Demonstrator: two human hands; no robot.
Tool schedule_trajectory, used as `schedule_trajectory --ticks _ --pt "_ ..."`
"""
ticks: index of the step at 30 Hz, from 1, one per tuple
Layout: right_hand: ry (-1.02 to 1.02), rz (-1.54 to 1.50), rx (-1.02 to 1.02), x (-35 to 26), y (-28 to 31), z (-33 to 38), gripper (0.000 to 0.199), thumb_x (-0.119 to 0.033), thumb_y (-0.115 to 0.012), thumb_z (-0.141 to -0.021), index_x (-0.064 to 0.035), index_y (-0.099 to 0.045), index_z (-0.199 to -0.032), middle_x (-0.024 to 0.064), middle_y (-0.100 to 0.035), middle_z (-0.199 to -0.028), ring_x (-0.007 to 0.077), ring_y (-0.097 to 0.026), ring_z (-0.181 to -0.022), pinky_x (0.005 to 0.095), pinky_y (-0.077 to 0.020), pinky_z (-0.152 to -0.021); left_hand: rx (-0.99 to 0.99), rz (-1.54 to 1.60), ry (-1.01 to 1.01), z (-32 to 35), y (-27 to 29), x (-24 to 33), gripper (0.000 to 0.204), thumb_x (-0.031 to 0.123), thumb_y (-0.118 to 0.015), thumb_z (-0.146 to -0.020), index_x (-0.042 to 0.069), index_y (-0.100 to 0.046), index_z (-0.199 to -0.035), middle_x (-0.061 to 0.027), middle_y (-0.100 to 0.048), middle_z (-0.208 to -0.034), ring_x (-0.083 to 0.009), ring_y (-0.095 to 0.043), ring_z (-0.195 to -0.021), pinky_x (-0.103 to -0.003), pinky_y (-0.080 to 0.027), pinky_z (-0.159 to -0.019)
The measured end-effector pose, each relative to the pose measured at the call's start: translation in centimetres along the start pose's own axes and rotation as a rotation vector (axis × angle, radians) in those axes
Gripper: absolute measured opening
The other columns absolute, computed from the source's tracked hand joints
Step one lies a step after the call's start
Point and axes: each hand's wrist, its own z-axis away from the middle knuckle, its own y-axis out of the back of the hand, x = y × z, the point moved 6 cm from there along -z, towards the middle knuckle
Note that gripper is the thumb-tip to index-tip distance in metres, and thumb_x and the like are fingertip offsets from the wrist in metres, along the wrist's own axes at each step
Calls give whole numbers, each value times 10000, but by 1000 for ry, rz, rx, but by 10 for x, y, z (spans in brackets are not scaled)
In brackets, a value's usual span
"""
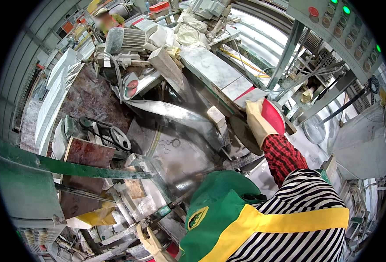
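My right hand (259, 123), in a cream work glove, is stretched forward beside the end of a row of pale marbled stone strips (217, 70). Its fingers are closed against a smooth red rounded thing (273, 116), dish-like in shape; the glove hides part of it. Left of that hand is a dark round disc (244, 134). Low in the picture, my left hand (151, 245), also gloved, has its fingers apart near a metal frame (123, 249). I see nothing in it. A green apron with a yellow band covers my front.
A dusty electric motor (127, 40) and a wooden block (169, 70) stand ahead. Below them is a wet pale surface (175, 148). A green metal arm (92, 168) juts in from the left. A control panel (337, 35) hangs upper right. Another person (107, 21) is far off.
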Motion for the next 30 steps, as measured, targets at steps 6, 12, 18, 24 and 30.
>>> schedule_trajectory --ticks 6,12,18,24,30 --pt "-160 -348 -267 -21 -2 21 644 -172 -643 -899 -96 -323 -1453 186 -624 -1142 341 -671 -992 425 -558 -783 -20 -11 100 -1 -13 -16 482 83 -609 -965 73 -498 -1434 -166 -567 -1380 -259 -575 -1204 -336 -469 -1004" --pt "-128 -401 -546 -24 22 28 248 -63 -557 -956 -85 -550 -1203 72 -589 -797 197 -607 -606 298 -541 -529 -26 -129 -79 -2 15 -33 494 49 -632 -929 49 -526 -1411 -221 -541 -1418 -341 -503 -1328 -407 -372 -1133" --pt "-22 -720 -386 11 -17 0 349 0 -670 -888 21 -584 -1226 102 -634 -989 240 -650 -838 362 -573 -693 197 -95 95 15 99 -70 440 45 -605 -969 -36 -519 -1393 -185 -499 -1472 -273 -451 -1371 -373 -340 -1160" --pt "92 -777 -514 -3 8 82 481 -30 -584 -984 16 -461 -1447 135 -663 -1096 154 -639 -798 279 -569 -729 482 -324 -46 28 195 -154 494 190 -627 -989 -30 -506 -1414 -188 -519 -1453 -325 -466 -1343 -397 -323 -1164" --pt "68 -493 -1023 78 -46 226 428 -101 -596 -954 24 -544 -1359 131 -724 -992 191 -669 -715 309 -567 -667 673 -988 59 47 233 -200 663 517 -510 -1003 52 -455 -1472 -301 -462 -1456 -462 -437 -1342 -514 -361 -1119"
